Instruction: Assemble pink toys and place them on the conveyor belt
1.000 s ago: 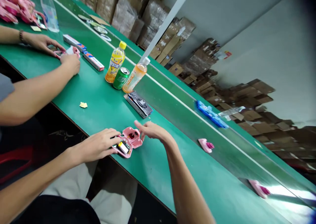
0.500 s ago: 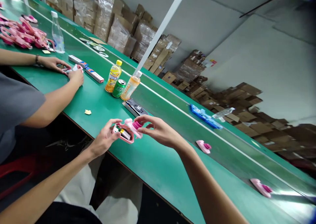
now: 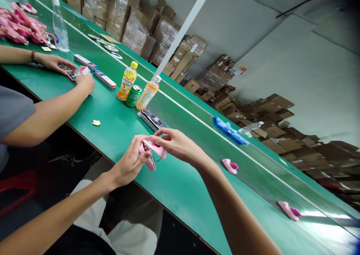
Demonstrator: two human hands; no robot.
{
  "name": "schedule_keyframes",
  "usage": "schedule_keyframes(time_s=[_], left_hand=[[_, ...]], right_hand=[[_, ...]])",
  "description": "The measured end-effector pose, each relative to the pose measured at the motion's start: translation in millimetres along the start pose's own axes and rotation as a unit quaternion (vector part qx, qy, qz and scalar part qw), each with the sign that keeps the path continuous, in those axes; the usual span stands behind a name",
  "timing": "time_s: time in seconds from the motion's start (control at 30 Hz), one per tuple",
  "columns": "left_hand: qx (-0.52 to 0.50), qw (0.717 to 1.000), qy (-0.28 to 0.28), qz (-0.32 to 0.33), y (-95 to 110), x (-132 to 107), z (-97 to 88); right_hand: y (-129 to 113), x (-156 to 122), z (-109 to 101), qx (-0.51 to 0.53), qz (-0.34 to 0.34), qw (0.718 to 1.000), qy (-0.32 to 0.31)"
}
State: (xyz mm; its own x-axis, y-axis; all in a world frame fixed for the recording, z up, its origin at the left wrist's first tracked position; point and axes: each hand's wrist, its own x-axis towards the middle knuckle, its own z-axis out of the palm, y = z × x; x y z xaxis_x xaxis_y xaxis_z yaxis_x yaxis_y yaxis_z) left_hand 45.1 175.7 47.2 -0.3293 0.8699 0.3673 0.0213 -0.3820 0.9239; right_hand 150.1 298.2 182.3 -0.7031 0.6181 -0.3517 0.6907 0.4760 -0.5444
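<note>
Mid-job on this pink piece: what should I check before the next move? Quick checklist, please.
1. Grip: ok. The left hand and right hand both hold the pink plastic casing.
2. Casing shut: cannot tell. The fingers cover most of the seam.
3. Loose wiring: not ok. A thin wire loops outside the casing, below the right hand.
4. Clearance from the black-and-silver device: ok. The hands are not touching it.
5. Clearance from the co-worker's hands: ok. They are well apart, up the table.

A factory assembly workshop is shown: a long green workbench (image 3: 112, 142) is fitted with a conveyor belt (image 3: 197, 125), pink plastic parts (image 3: 17, 30) are piled at upper left, and cardboard cartons (image 3: 120, 18) are stacked along the top of the frame.
</note>
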Motion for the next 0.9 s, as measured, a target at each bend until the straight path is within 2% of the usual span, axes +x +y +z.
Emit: schedule_keyframes(time_s=[0.07, 0.17, 0.23, 0.3, 0.37, 0.43, 0.53, 0.6, 0.67, 0.77, 0.9], left_hand=[[-0.114, 0.990, 0.019, -0.081, -1.9, -1.2, 3.7], [-0.306, 0.933, 0.012, -0.187, -4.1, -1.5, 5.2], [-0.371, 0.898, 0.003, -0.237, -5.5, -2.9, 4.5], [-0.385, 0.887, 0.022, -0.255, -7.3, -5.7, 3.8], [-0.369, 0.895, 0.053, -0.246, -9.3, -9.0, 4.1], [-0.318, 0.921, 0.068, -0.216, -10.9, -11.9, 5.2], [-0.157, 0.975, 0.071, -0.138, -11.7, -13.3, 6.7], [-0.051, 0.993, 0.063, -0.081, -11.1, -11.7, 6.8], [0.011, 0.998, 0.044, -0.040, -10.1, -7.9, 6.2], [0.044, 0.999, 0.026, -0.016, -8.8, 0.8, 5.2], [-0.016, 0.996, 0.063, -0.053, -9.8, 14.6, 5.7]], right_hand=[[5.6, -1.0, 2.7, 0.052, -0.039, 0.997, -0.053], [19.8, -5.7, 5.5, 0.126, -0.093, 0.978, -0.138], [30.1, -7.8, 8.6, 0.149, -0.094, 0.973, -0.146], [38.4, -7.9, 13.3, 0.157, -0.085, 0.978, -0.107], [44.0, -6.3, 19.5, 0.158, -0.078, 0.983, -0.055], [47.3, -3.8, 26.7, 0.150, -0.061, 0.987, 0.001], [48.1, -0.5, 38.3, 0.119, -0.030, 0.988, 0.096], [45.2, 0.8, 44.2, 0.087, -0.016, 0.984, 0.155], [39.3, 1.5, 46.4, 0.053, -0.007, 0.980, 0.194], [26.9, 1.8, 42.2, 0.002, -0.004, 0.975, 0.221], [13.2, 1.9, 33.4, -0.043, -0.033, 0.974, 0.222]])
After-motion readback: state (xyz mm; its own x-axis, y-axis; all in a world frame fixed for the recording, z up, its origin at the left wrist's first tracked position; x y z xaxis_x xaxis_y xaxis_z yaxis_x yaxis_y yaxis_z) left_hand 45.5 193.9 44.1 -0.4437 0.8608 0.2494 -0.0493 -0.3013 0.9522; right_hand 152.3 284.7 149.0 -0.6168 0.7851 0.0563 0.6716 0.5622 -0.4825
